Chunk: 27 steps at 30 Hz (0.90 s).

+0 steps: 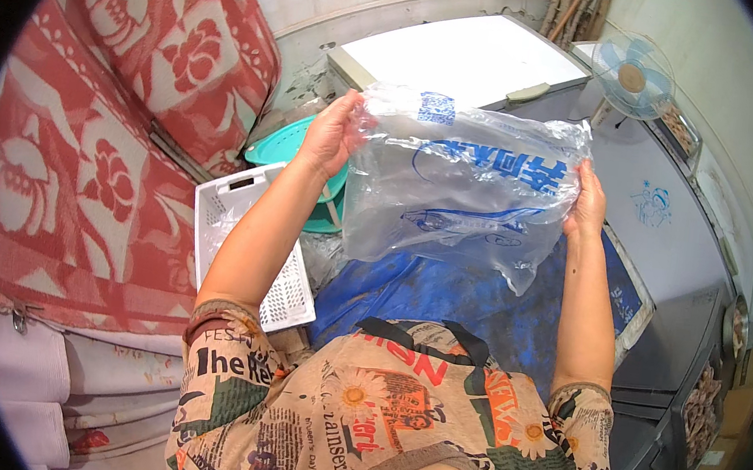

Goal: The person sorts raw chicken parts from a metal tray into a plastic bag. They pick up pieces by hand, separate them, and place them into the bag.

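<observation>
A clear plastic bag with blue printing and a printed code is stretched out in front of me. My left hand grips its left edge near the top corner. On the opposite side, my right hand holds the right edge, its fingers partly behind the film. The bag hangs between both hands, its lower corner drooping on the right. I see nothing inside it.
A blue tarp covers the floor below. To the left are a white plastic basket, a turquoise plastic rack and red patterned curtains. A white chest freezer and an electric fan stand beyond.
</observation>
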### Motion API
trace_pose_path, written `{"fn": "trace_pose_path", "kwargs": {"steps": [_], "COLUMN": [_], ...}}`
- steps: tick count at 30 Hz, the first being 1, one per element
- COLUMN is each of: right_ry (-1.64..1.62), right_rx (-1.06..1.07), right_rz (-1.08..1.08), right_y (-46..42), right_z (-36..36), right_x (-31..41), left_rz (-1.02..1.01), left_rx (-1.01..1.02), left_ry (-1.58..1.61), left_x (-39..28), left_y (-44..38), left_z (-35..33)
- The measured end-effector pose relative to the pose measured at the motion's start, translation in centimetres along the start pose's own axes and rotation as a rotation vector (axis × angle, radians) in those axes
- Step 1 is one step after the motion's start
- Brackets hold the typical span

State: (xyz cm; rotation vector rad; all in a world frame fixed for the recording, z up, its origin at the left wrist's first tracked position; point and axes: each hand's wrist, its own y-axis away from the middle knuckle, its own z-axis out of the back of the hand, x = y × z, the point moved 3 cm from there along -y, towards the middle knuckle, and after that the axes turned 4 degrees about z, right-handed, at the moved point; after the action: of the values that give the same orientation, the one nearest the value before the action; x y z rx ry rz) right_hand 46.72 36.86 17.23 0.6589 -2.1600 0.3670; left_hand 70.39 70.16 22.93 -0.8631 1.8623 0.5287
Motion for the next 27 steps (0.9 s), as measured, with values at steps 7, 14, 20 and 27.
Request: {"fn": "trace_pose_path", "kwargs": {"steps": [7,14,20,27], "right_ry": [0.089,0.230,0.281,0.281], "right_rx": [0.018,0.083,0.130,0.164], "right_rz": [-0.044,-0.173,-0.255,-0.355], "right_y": [-0.6,0.3,1.4,2.1], "right_z": [0.8,-0.2,-0.4,-0.9], "right_x": [-1.8,-4.0,-6.7,-9.3], "left_rz": [-0.054,-0.133,-0.111,-0.126], "left_rx": [-0.152,-0.258,-0.284,-0.310], "left_ry": [-0.325,-0.276,-0.258,-0.251], "left_x": [1.1,5.4,6.9,8.2], "left_y": [2.3,4.7,8.6,11.7], "left_z": [1.1,6.1,7.5,9.9]}}
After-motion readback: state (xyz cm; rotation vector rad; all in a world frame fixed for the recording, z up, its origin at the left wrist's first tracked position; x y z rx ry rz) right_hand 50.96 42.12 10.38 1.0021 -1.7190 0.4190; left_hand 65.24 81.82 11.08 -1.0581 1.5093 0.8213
